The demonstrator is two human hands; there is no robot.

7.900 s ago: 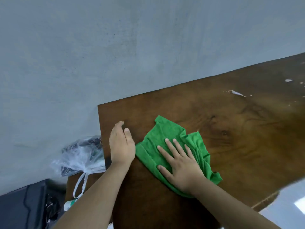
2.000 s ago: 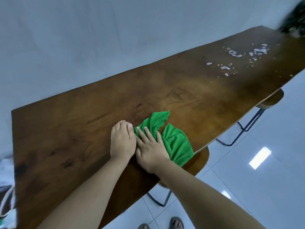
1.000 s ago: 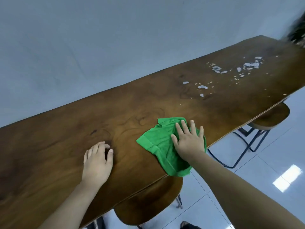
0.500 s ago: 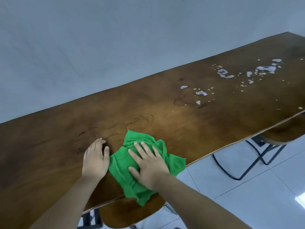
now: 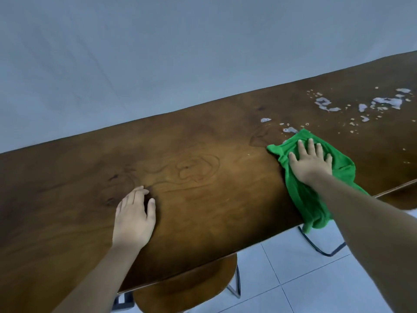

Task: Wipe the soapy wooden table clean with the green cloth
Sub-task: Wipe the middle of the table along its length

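Head view: green cloth lies on the tabletop near its front edge, one end hanging over, right hand pressing it with fingers spread flat, not grasping. Left hand rests flat, empty. Unpinned, the overhang may drag it off; suds beyond may smear.

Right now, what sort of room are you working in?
Probably a plain indoor dining or canteen-type space, though I can't be sure: a long wooden table against a bare grey wall, round wooden stools tucked under it, and a glossy white tiled floor.
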